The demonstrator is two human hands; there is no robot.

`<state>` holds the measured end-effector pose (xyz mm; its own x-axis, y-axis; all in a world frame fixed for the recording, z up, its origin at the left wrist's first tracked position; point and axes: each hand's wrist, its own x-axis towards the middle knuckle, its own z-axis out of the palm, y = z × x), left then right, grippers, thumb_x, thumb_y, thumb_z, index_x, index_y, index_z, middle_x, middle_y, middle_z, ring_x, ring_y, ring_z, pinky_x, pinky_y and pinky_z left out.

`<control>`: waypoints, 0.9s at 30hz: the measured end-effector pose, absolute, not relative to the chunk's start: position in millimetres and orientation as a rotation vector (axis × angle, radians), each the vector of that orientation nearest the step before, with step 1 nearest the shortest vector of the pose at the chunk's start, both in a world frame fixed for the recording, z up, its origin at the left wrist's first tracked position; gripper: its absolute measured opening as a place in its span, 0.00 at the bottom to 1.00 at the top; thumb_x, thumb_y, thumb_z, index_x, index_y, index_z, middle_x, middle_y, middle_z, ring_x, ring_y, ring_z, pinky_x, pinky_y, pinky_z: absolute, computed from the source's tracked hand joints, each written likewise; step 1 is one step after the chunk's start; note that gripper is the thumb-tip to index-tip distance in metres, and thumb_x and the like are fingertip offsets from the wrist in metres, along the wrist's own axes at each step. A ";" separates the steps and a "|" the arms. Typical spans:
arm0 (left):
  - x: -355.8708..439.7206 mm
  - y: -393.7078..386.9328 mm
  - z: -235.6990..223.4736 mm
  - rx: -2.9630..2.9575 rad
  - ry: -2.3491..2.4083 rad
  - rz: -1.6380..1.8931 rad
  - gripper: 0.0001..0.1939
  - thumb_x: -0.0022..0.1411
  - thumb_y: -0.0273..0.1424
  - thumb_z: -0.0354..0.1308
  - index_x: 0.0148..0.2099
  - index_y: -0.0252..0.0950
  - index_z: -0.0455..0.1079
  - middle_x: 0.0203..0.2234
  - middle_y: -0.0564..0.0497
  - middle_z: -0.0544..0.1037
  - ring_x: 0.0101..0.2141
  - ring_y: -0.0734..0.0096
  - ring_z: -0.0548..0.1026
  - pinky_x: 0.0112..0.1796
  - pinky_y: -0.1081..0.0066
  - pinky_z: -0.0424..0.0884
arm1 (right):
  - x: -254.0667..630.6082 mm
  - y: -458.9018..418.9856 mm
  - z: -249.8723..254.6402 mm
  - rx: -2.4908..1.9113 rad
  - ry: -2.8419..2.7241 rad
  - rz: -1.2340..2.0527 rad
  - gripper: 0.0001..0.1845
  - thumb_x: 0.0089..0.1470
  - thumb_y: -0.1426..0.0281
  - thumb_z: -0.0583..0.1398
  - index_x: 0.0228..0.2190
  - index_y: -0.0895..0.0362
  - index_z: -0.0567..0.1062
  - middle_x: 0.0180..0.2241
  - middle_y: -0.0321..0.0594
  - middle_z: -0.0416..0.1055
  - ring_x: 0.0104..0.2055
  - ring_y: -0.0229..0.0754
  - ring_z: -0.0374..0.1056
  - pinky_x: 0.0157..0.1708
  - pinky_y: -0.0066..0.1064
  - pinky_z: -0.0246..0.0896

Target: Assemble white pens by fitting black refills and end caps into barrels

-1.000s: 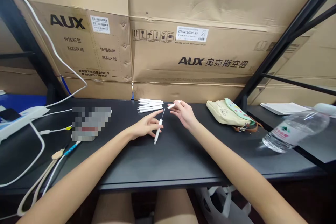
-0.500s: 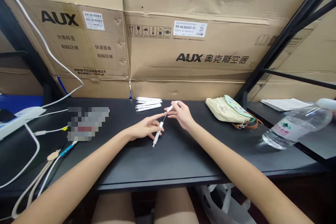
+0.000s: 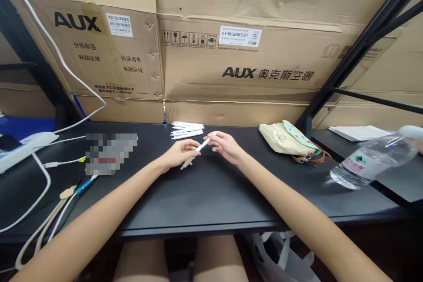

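Between my two hands a white pen [image 3: 202, 145] is held at a slant above the black desk [image 3: 211, 198]. My left hand [image 3: 180, 155] is closed round its lower part, whose clear end sticks out toward me. At the upper end, the fingers of my right hand [image 3: 225, 146] pinch the white barrel. No gap shows between the pen's halves. Just behind my hands lies a loose pile of several white pens [image 3: 187, 130].
A cream pouch [image 3: 280, 139] lies to the right, near a water bottle [image 3: 370, 163] and white paper [image 3: 360, 132]. On the left are a blurred-out device [image 3: 112, 154], cables and a white power strip [image 3: 26, 150]. Cardboard boxes [image 3: 238, 88] stand along the back; a black metal frame [image 3: 357, 48] rises at right.
The pen's two halves, apart with a thin refill showing between them, have come together into one pen. My left hand has closed more round the lower half.
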<state>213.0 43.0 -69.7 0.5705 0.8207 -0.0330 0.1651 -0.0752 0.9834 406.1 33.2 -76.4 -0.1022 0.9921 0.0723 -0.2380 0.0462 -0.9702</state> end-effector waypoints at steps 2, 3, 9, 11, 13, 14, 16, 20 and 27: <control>212.2 43.8 -68.4 1.607 0.894 0.726 0.19 0.48 0.37 0.63 0.41 0.32 0.70 0.29 0.50 0.74 0.28 0.75 0.69 0.27 0.74 0.70 | 407.2 32.2 -74.7 -0.941 -1.150 1.346 0.11 0.39 0.65 0.68 0.27 0.56 0.76 0.30 0.36 0.75 0.30 0.32 0.69 0.25 0.19 0.64; 211.6 44.1 -67.7 1.624 0.909 0.748 0.18 0.48 0.38 0.63 0.40 0.32 0.71 0.29 0.49 0.74 0.29 0.75 0.69 0.27 0.74 0.70 | 408.0 31.6 -73.7 -0.949 -1.163 1.345 0.12 0.37 0.66 0.69 0.27 0.57 0.76 0.29 0.36 0.74 0.31 0.33 0.70 0.27 0.20 0.65; 206.2 47.3 -67.8 1.728 0.922 0.732 0.20 0.48 0.43 0.61 0.39 0.33 0.74 0.30 0.49 0.75 0.31 0.72 0.70 0.27 0.75 0.69 | 413.9 28.9 -70.4 -1.022 -1.307 1.297 0.14 0.34 0.66 0.70 0.27 0.59 0.78 0.26 0.40 0.75 0.32 0.39 0.73 0.31 0.27 0.69; 205.2 48.6 -69.2 1.755 0.908 0.710 0.21 0.48 0.43 0.62 0.39 0.33 0.74 0.31 0.48 0.76 0.31 0.71 0.71 0.27 0.75 0.69 | 414.9 29.5 -71.3 -1.046 -1.341 1.268 0.14 0.35 0.65 0.70 0.26 0.60 0.78 0.25 0.41 0.76 0.31 0.40 0.73 0.30 0.27 0.69; 204.5 50.0 -70.6 1.769 0.897 0.698 0.21 0.48 0.44 0.62 0.39 0.33 0.74 0.31 0.48 0.76 0.31 0.71 0.71 0.27 0.74 0.70 | 415.0 30.3 -72.6 -1.064 -1.363 1.248 0.14 0.36 0.64 0.69 0.26 0.60 0.78 0.25 0.41 0.75 0.30 0.40 0.73 0.28 0.27 0.69; 204.2 50.8 -71.2 1.775 0.893 0.693 0.22 0.48 0.44 0.62 0.40 0.33 0.74 0.31 0.48 0.76 0.31 0.71 0.71 0.26 0.74 0.70 | 414.9 30.6 -73.2 -1.068 -1.372 1.241 0.14 0.36 0.64 0.69 0.26 0.61 0.78 0.24 0.41 0.75 0.29 0.40 0.73 0.27 0.27 0.69; 203.6 52.0 -72.2 1.786 0.881 0.679 0.22 0.48 0.44 0.62 0.40 0.33 0.74 0.31 0.48 0.76 0.31 0.71 0.71 0.26 0.74 0.70 | 414.4 30.8 -74.0 -1.066 -1.375 1.228 0.14 0.36 0.64 0.69 0.26 0.61 0.78 0.24 0.40 0.75 0.28 0.39 0.73 0.27 0.27 0.69; 202.6 53.0 -73.0 1.795 0.870 0.651 0.21 0.48 0.44 0.62 0.40 0.33 0.74 0.31 0.48 0.76 0.32 0.70 0.71 0.26 0.75 0.70 | 413.7 29.2 -74.1 -1.022 -1.374 1.253 0.15 0.35 0.65 0.70 0.27 0.60 0.78 0.26 0.40 0.76 0.31 0.40 0.74 0.31 0.28 0.70; 203.2 51.9 -72.5 1.776 0.867 0.663 0.21 0.48 0.43 0.62 0.39 0.33 0.74 0.30 0.48 0.76 0.31 0.71 0.71 0.26 0.74 0.70 | 410.9 28.3 -73.3 -1.112 -1.397 1.229 0.16 0.36 0.62 0.69 0.26 0.61 0.76 0.23 0.41 0.76 0.27 0.39 0.73 0.28 0.27 0.70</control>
